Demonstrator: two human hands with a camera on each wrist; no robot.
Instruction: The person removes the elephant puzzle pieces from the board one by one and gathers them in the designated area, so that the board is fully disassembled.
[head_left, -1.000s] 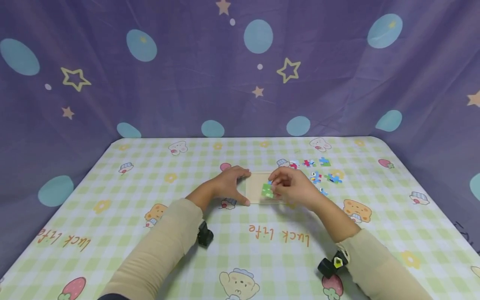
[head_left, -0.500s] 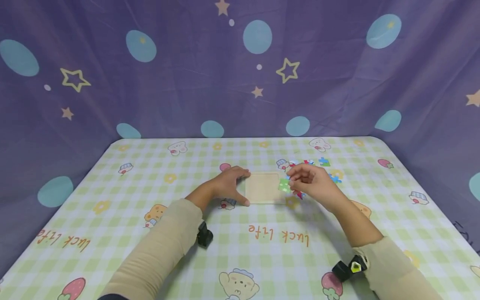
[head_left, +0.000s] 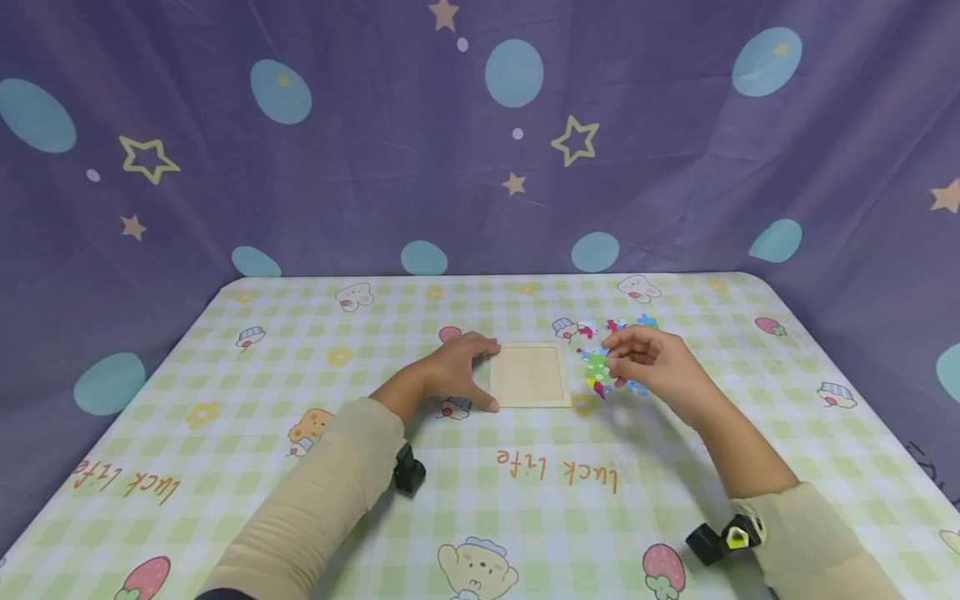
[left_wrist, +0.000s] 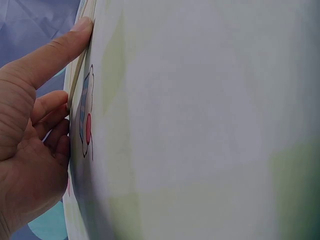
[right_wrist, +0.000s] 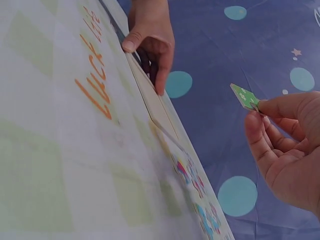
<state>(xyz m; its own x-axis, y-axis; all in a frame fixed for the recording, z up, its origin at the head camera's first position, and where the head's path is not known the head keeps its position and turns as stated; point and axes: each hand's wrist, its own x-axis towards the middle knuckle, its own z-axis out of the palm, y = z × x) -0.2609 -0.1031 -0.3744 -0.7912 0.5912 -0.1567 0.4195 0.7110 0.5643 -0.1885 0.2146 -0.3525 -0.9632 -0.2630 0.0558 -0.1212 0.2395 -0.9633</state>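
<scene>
My left hand (head_left: 456, 368) holds the left side of a shallow square wooden puzzle tray (head_left: 529, 375), thumb at the near corner and fingers at the far one. Bare wood shows across the tray's bottom. To the right, my right hand (head_left: 658, 367) pinches a green puzzle piece (head_left: 597, 367) between thumb and fingers. In the right wrist view this green piece (right_wrist: 244, 96) has white flower marks and is held up off the table. In the left wrist view the left thumb (left_wrist: 80, 35) lies along the tray's edge.
Several loose colourful puzzle pieces lie right of the tray, partly hidden by the right hand, among them a blue and green piece (head_left: 648, 321) and a red and white one (head_left: 588, 329). A checked tablecloth (head_left: 420, 533) covers the table, with a purple curtain (head_left: 390, 167) behind.
My right hand has moved right with the green puzzle piece, from over the tray to above the loose pieces, uncovering the tray's right side. The left hand stays on the tray.
</scene>
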